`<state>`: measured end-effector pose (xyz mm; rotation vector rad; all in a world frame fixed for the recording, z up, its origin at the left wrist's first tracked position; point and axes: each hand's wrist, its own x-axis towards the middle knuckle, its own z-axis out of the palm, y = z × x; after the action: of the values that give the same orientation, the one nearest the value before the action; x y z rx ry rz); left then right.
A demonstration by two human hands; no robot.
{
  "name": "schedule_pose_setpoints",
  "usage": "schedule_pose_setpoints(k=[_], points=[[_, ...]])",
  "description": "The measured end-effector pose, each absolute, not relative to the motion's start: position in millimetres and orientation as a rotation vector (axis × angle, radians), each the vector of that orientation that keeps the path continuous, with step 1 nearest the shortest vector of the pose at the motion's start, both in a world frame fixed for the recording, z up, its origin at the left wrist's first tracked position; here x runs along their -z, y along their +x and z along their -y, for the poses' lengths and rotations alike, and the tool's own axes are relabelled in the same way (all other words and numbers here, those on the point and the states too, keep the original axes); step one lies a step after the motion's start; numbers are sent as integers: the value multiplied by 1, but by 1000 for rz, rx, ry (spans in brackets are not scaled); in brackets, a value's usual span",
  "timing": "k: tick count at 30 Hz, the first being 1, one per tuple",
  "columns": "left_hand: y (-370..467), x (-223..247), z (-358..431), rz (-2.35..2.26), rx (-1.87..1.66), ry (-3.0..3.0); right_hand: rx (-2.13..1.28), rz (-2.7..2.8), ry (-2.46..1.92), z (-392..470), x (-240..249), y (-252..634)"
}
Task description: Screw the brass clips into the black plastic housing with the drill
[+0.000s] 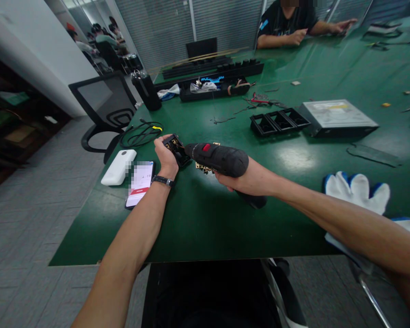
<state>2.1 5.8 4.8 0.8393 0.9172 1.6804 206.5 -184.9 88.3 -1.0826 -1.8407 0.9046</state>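
My left hand (167, 159) is closed on a black frame (178, 152) with brass-coloured parts inside, held just above the table. My right hand (241, 180) grips a black power drill (218, 158) with a red switch, its nose pointing left against or very close to the frame's right side. Brass-coloured pieces (204, 168) show beneath the drill, partly hidden by it. A phone (140, 183) with a lit screen and a white oblong device (119, 167) lie left of my left wrist.
On the green table (205, 228) stand a black three-bay frame (279, 122), a metal box (340, 116), a bottle (146, 90) and a tray (214, 91). White-blue gloves (358, 191) lie under my right forearm. A cable (141, 133) is coiled at left. Another person sits across the table.
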Motion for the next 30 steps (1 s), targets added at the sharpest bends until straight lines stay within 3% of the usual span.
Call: schedule_pose_setpoints(k=[30], points=[[2,-7,-4,-899,-1686,817,-846,1865,-1065,186,-90,205]])
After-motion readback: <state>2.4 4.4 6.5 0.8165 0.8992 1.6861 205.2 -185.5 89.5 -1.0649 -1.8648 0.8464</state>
